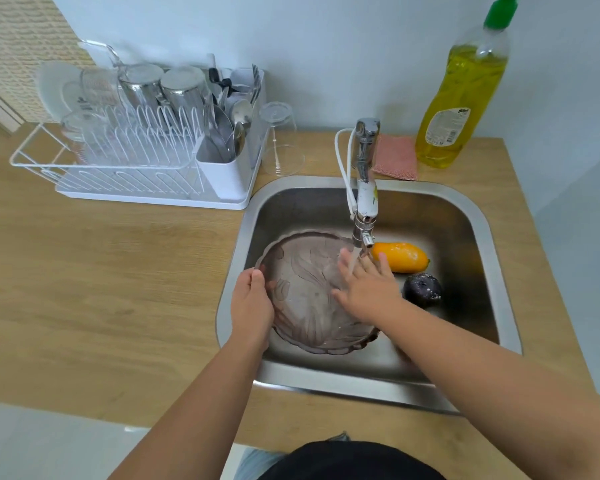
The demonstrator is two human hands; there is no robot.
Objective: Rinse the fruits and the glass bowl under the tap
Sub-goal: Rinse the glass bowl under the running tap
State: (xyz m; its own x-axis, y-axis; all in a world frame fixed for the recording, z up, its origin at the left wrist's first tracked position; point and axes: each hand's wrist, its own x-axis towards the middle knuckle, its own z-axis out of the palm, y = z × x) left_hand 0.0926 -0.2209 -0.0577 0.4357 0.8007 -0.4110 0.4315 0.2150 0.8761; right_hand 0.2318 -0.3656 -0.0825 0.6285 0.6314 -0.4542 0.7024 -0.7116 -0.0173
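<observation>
Smoky glass bowl (pixel 312 296) tilted in the steel sink (pixel 478 216) at centre frame, left hand (pixel 252 303) in a closed grip on its left rim, right hand (pixel 368 289) flat and spread wide inside it, holding nothing, under the tap's (pixel 364 188) running stream. Bowl rinse in hand, by the look of it. Just right of the bowl, wetted but probably awaiting a proper turn: orange fruit (pixel 400 257) and dark fruit (pixel 422 289); next, likely setting the bowl aside on the table (pixel 101 271).

Bowl (pixel 312 292) in sink (pixel 478 216) under tap (pixel 365 188); two fruits (pixel 400 257) right of bowl; rack (pixel 142 147) left on counter (pixel 101 265).
</observation>
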